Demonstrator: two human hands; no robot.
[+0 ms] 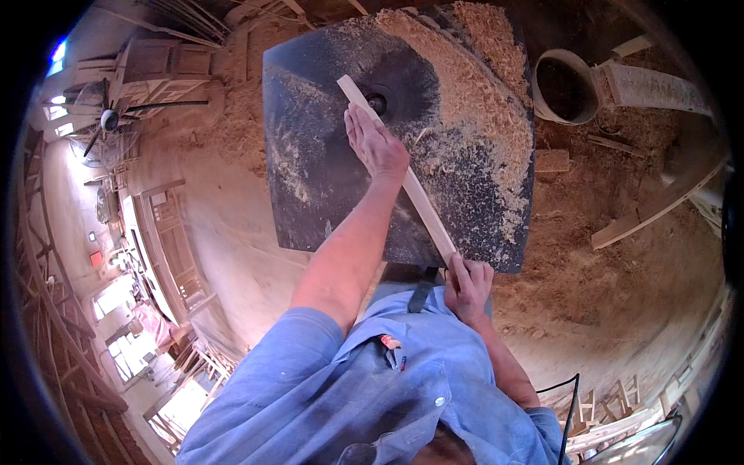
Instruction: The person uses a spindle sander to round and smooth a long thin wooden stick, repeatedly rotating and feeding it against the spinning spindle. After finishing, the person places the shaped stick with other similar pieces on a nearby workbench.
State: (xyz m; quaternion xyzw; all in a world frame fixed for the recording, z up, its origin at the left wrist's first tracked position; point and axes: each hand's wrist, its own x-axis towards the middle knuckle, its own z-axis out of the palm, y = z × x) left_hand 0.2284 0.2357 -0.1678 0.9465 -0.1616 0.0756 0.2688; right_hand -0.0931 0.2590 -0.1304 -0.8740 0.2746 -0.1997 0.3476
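A long, pale wooden strip lies slantwise across a dark, square machine table. Its far end passes beside a round opening with a dark spindle in the tabletop. My left hand holds the strip near that end, its fingers laid along the wood and its palm over it. Close to my body, at the table's near edge, my right hand grips the strip's near end between thumb and fingers. Wood under my left palm is hidden.
Shavings heap over the table's far right side. Right of it stand a round bucket and a pale board; a curved wooden piece lies farther right. A fan and wooden frames are at the left.
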